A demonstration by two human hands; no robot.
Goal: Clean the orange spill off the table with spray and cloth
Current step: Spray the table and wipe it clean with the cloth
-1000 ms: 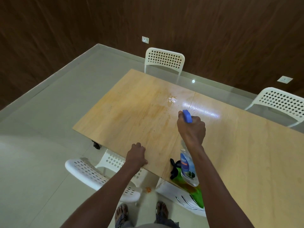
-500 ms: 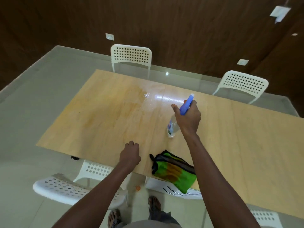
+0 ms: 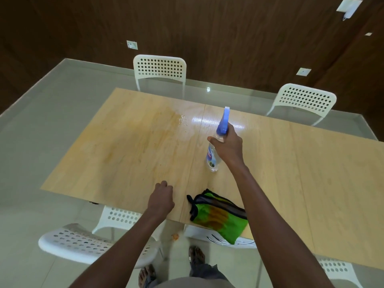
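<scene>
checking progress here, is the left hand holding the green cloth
No, the left hand rests as a bare fist on the table, while the green cloth lies apart at the near edge.

1 spray bottle, 1 cloth, 1 table, 5 chairs, 2 hands

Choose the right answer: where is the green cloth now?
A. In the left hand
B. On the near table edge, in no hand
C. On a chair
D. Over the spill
B: the cloth lies on the table edge near the person; the left hand is a fist beside it, and the right hand holds the bottle.
</scene>
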